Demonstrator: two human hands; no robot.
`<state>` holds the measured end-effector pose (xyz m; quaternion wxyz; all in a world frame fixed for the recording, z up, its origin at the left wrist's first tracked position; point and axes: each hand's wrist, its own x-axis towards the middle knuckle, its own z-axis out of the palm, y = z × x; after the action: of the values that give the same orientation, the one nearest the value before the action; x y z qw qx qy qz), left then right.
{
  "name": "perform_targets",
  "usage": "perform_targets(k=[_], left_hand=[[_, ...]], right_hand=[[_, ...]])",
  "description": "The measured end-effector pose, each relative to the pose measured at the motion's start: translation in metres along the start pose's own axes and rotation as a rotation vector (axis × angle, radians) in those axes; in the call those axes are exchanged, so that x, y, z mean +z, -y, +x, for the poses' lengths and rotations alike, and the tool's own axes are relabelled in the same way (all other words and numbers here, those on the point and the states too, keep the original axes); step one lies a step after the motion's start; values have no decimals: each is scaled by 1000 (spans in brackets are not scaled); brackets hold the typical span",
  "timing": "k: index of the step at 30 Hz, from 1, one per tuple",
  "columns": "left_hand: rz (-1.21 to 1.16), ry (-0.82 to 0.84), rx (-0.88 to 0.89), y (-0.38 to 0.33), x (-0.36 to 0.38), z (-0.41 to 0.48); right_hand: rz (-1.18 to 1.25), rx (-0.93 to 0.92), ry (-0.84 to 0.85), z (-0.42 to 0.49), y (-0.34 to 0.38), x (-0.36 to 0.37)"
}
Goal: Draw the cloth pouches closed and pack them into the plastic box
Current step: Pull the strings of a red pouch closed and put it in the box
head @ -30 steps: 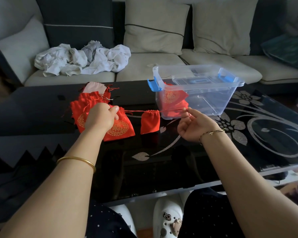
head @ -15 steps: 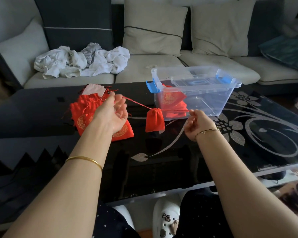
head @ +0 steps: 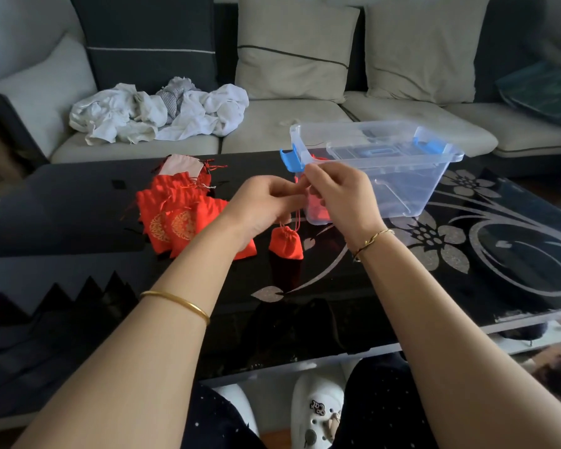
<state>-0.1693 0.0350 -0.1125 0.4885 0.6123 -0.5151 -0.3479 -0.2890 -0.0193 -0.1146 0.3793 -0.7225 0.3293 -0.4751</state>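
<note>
- Directly below the left hand (head: 266,202) and right hand (head: 340,192), the small red pouch (head: 285,244) hangs upright by its cords (head: 298,219), mouth gathered.
- Both hands pinch the cords, fingertips nearly meeting.
- Plastic box (head: 447,157) sits just behind the right hand, centre-right of frame; that hand seems nearer for packing.

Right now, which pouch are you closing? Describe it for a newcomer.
On the black glass table, look in front of the clear plastic box. A small red pouch hangs on drawstrings pinched by the left hand and right hand. Unlike the flat pouches piled to its left, it is cinched shut and alone.
</note>
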Motion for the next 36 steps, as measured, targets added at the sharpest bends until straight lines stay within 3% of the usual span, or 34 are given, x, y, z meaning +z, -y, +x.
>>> perform_targets(k=[5, 10, 19, 23, 26, 28, 30, 33, 36], left_hand=[[-29, -50, 4, 2, 3, 3], [-134, -15, -39, 2, 3, 2], [-240, 30, -66, 1, 0, 0], [-254, -55, -62, 5, 0, 1], [-227, -91, -45, 9, -2, 3], [-183, -64, -36, 11, -3, 3], [-103, -30, -9, 10, -3, 2], [76, -4, 100, 8, -1, 1], [330, -14, 271, 9, 1, 1]], right_hand=[[273, 246, -26, 6, -7, 3], [146, 382, 180, 1, -23, 6], [238, 429, 302, -3, -21, 4], [330, 442, 225, 0, -21, -1], [322, 490, 392, -4, -19, -8], [145, 540, 482, -8, -20, -8], [35, 546, 395, -8, -25, -4], [125, 454, 179, -2, -33, 2], [238, 420, 204, -1, -37, 5]])
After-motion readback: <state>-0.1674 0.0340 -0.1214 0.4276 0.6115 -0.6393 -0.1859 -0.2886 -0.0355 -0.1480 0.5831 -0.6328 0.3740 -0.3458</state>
